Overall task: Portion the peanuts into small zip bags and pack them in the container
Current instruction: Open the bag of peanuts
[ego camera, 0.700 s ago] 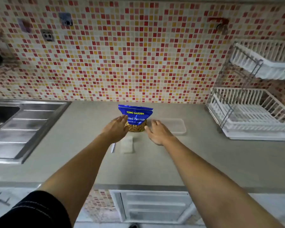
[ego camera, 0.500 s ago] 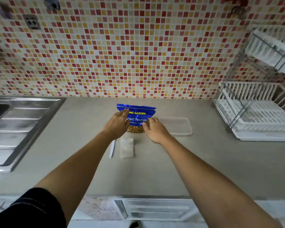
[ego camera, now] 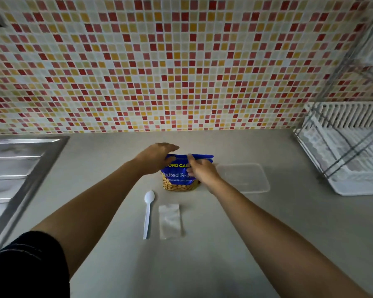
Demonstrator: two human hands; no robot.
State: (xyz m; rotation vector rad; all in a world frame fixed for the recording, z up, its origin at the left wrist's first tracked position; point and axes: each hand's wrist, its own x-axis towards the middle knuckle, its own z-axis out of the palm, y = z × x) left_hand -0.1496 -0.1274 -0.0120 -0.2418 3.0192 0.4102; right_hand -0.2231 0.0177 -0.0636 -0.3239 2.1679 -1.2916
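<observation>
left hand (ego camera: 154, 157) and right hand (ego camera: 202, 172) are moving up to the top of the peanut bag (ego camera: 177, 179)
the bag is standing upright on the surface (ego camera: 235, 244), left of the container (ego camera: 246, 179); the right hand is pinching its top edge, the left arching over its corner, grip unclear; the spoon (ego camera: 148, 214), earlier half hidden, is lying beside the zip bags (ego camera: 170, 221)

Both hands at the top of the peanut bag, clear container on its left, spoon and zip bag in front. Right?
One error: the head view shows the clear container right of the peanut bag, not left. The left hand and right hand at its top, spoon and zip bag in front, all hold.
</observation>
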